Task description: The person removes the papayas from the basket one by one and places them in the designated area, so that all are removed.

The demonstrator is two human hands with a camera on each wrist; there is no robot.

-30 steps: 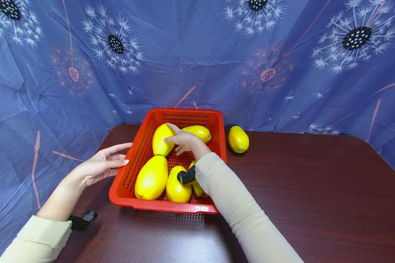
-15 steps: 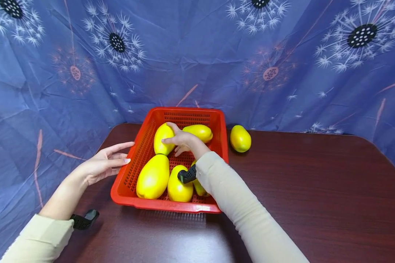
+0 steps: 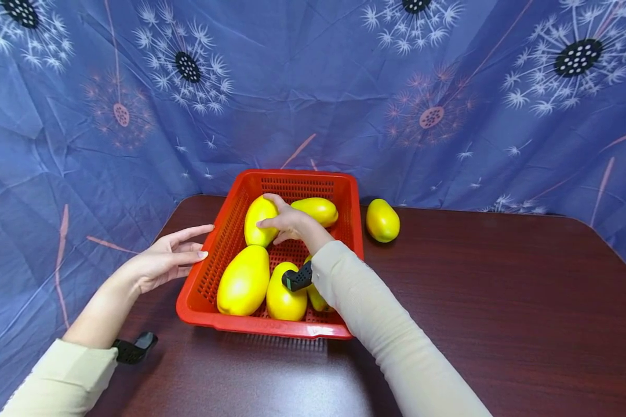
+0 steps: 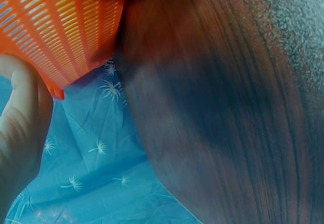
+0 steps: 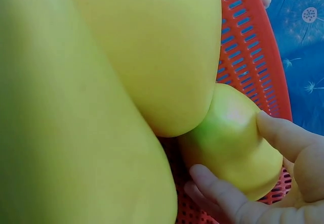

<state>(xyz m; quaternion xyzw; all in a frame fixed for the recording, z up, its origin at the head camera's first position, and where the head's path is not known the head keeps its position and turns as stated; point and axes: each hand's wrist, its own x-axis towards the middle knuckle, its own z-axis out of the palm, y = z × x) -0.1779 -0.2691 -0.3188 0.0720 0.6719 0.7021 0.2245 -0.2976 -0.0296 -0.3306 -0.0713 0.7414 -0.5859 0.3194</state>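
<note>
My right hand (image 3: pixel 293 223) reaches into the red plastic basket (image 3: pixel 263 328) and grips a yellow papaya (image 3: pixel 254 225) at the far left, thumb and fingers on its sides. In the right wrist view this papaya (image 5: pixel 233 148) shows a greenish patch, and larger yellow fruit fills the near part. My left hand (image 3: pixel 159 263) touches the basket's left rim, its fingers mostly straight. Also in the basket lie a large papaya (image 3: pixel 243 282) at front left, a smaller yellow fruit (image 3: pixel 284 298), one partly hidden by my right sleeve (image 3: pixel 318 298), and one at the back right (image 3: pixel 318 211).
A single yellow fruit (image 3: pixel 382 220) lies on the dark wooden table (image 3: pixel 490 301), right of the basket. Behind the table hangs a blue cloth (image 3: pixel 313 87) with dandelion prints. Each wrist wears a black camera mount, the left one (image 3: pixel 135 348) low over the table.
The view has shifted slightly. My right hand's fingers have settled a little closer around the papaya, while the papaya, the basket and my left hand keep their places.
</note>
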